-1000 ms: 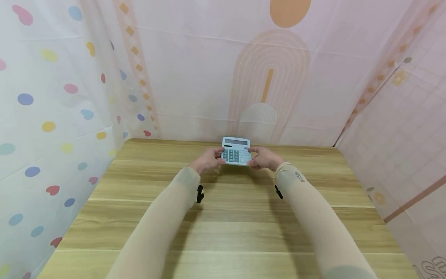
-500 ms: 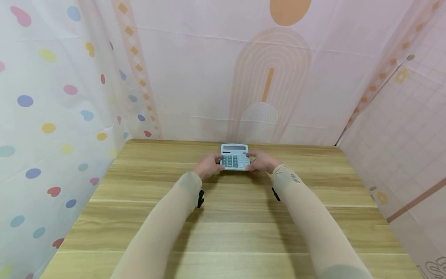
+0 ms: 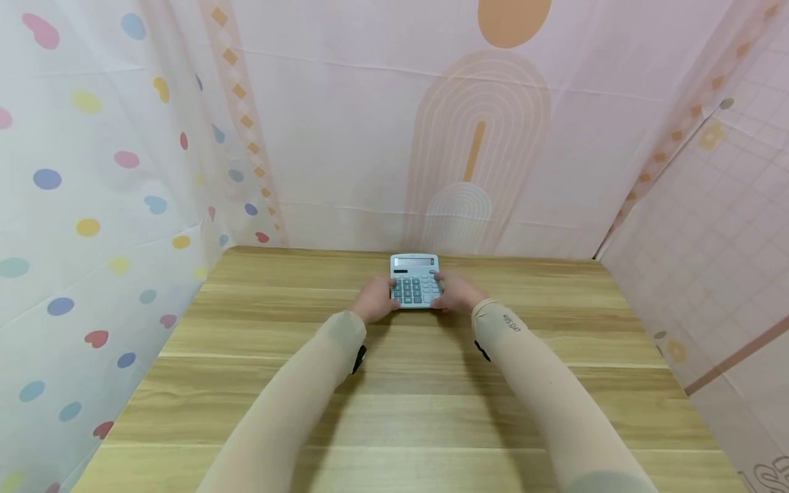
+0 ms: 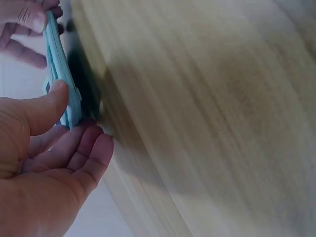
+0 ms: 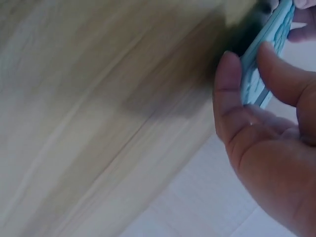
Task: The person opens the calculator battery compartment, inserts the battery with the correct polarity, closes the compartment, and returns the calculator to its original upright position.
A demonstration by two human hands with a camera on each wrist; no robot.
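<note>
A light blue calculator point(image 3: 415, 281) faces up near the back of the table, its display at the far end and its keys toward me. My left hand point(image 3: 374, 299) grips its left side, and my right hand point(image 3: 457, 293) grips the right. In the left wrist view, the left thumb lies on the upper face of the calculator point(image 4: 60, 64) with fingers curled beneath. The right wrist view has the right hand point(image 5: 276, 153) pinching the other edge between thumb and fingers. A dark shadow lies under the calculator, close over the wood.
The wood-grain table point(image 3: 407, 411) ends at a pale patterned curtain point(image 3: 345, 137) just behind the calculator. More printed cloth hangs at the left point(image 3: 92, 260) and right sides. Both forearms wear beige sleeves, with black straps point(image 3: 359, 359) at the wrists.
Both hands have brought the calculator down and slightly toward me from its tilted position by the curtain. It now lies flatter, and the wrists have drawn a little closer together.
</note>
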